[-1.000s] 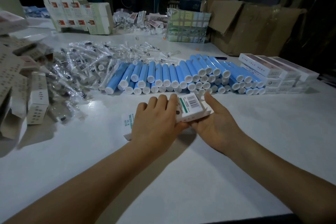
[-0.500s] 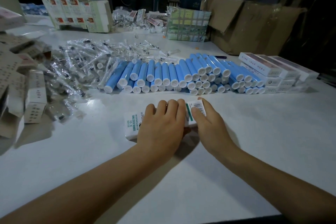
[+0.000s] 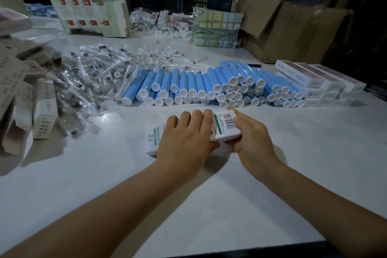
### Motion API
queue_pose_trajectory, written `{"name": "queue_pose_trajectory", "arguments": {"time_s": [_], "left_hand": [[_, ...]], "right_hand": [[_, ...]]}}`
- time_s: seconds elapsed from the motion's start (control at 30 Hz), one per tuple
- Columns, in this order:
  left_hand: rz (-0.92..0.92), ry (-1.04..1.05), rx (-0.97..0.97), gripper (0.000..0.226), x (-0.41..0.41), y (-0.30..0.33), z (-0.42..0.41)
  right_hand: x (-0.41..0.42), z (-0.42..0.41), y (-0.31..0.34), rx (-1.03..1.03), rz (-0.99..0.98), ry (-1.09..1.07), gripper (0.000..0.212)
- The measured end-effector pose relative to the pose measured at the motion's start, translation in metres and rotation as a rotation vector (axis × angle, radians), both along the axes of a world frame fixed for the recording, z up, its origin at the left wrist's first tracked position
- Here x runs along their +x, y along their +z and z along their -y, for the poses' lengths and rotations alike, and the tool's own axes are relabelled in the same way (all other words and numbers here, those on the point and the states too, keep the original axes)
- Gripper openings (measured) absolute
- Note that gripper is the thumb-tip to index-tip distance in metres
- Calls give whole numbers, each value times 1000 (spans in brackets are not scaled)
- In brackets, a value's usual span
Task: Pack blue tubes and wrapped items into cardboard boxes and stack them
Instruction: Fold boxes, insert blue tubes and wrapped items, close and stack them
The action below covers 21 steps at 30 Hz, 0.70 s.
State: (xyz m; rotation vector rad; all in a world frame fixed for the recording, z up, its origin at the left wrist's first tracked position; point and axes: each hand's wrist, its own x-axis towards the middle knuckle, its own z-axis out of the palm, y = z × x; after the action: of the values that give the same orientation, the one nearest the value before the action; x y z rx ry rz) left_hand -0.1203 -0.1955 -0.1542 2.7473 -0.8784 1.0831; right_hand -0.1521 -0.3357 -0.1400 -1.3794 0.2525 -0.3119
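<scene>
Head view shows the long white printed cardboard carton (image 3: 154,139) lying on the white table (image 3: 293,163), left hand (image 3: 186,138) clasped over its middle, right hand (image 3: 250,136) pinching the barcoded end; light, thin-walled, crushable, best held by its long edges

On the long white cardboard box (image 3: 156,138) lying at the centre of the frame, "X-SL" and "SONIC ELECTRIC" are printed in green along its left end. A black barcode label (image 3: 228,120) is carried on its right end; the digits and small print there cannot be read.
</scene>
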Motion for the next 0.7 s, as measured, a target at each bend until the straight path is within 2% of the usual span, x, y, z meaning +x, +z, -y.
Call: {"name": "queue_pose_trajectory", "arguments": {"time_s": [0.2, 0.37, 0.7], "left_hand": [[-20, -17, -25, 68, -1, 2, -2], [-39, 3, 11, 70, -4, 3, -2], [99, 39, 149, 65, -7, 4, 0]], "right_hand": [[0, 3, 2, 0, 83, 10, 32], [1, 4, 1, 10, 73, 19, 32], [1, 1, -2, 169, 41, 54, 35]]}}
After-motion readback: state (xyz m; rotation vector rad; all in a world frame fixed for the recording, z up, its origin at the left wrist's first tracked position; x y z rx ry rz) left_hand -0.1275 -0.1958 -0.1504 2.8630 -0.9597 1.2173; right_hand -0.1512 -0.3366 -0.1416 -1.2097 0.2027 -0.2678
